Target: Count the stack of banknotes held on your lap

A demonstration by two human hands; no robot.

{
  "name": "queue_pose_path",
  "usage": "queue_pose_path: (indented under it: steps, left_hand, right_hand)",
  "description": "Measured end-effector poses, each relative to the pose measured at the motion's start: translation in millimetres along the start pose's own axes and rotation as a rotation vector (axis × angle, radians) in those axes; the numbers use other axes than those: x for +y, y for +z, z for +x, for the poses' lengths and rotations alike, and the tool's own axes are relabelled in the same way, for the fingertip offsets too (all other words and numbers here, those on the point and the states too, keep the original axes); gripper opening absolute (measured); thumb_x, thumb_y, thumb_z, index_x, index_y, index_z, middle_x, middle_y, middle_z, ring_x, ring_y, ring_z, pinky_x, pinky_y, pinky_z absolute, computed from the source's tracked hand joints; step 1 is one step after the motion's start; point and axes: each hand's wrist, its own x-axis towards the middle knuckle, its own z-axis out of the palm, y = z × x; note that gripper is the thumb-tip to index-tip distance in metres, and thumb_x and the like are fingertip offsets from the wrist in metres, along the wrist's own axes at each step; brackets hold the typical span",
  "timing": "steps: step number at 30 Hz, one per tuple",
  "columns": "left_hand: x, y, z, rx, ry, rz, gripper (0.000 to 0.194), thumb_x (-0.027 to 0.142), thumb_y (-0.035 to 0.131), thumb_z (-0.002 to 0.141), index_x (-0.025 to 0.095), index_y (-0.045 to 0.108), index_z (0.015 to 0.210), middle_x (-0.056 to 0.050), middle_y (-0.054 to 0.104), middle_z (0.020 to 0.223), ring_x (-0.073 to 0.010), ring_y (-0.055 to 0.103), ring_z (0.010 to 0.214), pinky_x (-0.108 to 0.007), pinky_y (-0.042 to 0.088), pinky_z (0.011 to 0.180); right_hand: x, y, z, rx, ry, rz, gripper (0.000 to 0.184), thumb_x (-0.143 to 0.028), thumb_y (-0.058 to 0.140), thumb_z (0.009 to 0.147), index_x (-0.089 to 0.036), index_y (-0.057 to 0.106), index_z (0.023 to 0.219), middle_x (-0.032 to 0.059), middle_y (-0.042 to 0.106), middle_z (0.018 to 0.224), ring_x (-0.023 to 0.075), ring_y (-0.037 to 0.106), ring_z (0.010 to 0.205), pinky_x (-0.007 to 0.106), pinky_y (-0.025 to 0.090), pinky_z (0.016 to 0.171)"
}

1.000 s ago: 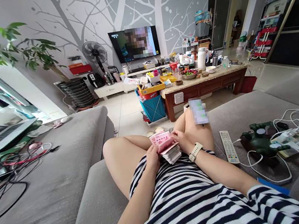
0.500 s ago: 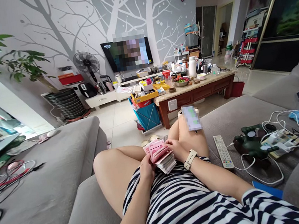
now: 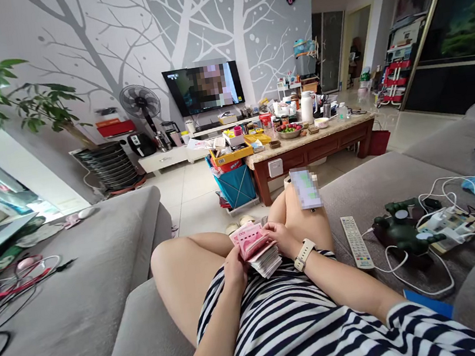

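A thick stack of pink banknotes (image 3: pixel 257 247) is held above my lap, bent over so that its pale edges fan toward me. My left hand (image 3: pixel 234 266) is closed round the stack's left side. At its upper right, my right hand (image 3: pixel 283 238) pinches the notes between thumb and fingers; a pale-banded watch (image 3: pixel 304 255) is on that wrist. Beyond the right hand, a phone (image 3: pixel 306 188) with a blurred screen rests on my right knee. How many notes the right fingers pinch cannot be made out.
On the grey sofa to the right lie a remote control (image 3: pixel 356 242), a dark green figure-shaped holder (image 3: pixel 399 228) and a power strip (image 3: pixel 448 227) with white cables. Tangled cables (image 3: pixel 16 282) lie on the left. Ahead stands a laden coffee table (image 3: pixel 313 146) beside a blue bin (image 3: pixel 235 187).
The raised top notes have folded lower toward the stack between my hands. Both hands keep their hold, and the whole view has shifted slightly.
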Motion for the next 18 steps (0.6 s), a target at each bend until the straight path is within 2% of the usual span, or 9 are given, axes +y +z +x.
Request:
queue_pose_path:
  steps: [3, 8, 18]
  left_hand:
    - [0, 0.3, -1, -0.010, 0.011, 0.017, 0.025, 0.029, 0.063, 0.070, 0.010, 0.070, 0.086, -0.009, 0.072, 0.082, -0.0212, 0.067, 0.071, -0.029, 0.053, 0.064]
    - [-1, 0.9, -1, 0.015, 0.004, 0.014, 0.026, 0.027, 0.061, 0.074, 0.011, 0.070, 0.092, -0.012, 0.073, 0.090, -0.0248, 0.069, 0.081, -0.033, 0.055, 0.072]
    - [-1, -1.0, -1, -0.020, -0.014, 0.036, 0.032, 0.031, 0.063, 0.068, 0.010, 0.070, 0.092, -0.007, 0.071, 0.078, -0.0193, 0.065, 0.068, -0.027, 0.050, 0.061]
  right_hand:
    - [-6, 3, -4, 0.003, 0.024, 0.022, 0.033, -0.044, 0.074, 0.064, -0.017, 0.057, 0.071, -0.0024, 0.054, 0.061, 0.0111, 0.045, 0.055, 0.025, 0.033, 0.055]
    - [-13, 7, -9, -0.002, 0.037, 0.031, 0.033, -0.045, 0.074, 0.062, -0.018, 0.057, 0.071, -0.0012, 0.057, 0.063, 0.0123, 0.048, 0.058, 0.026, 0.036, 0.057]
    - [-6, 1, -5, -0.016, 0.029, 0.000, 0.031, -0.046, 0.070, 0.066, -0.018, 0.056, 0.070, -0.0030, 0.053, 0.059, 0.0113, 0.044, 0.054, 0.025, 0.034, 0.055]
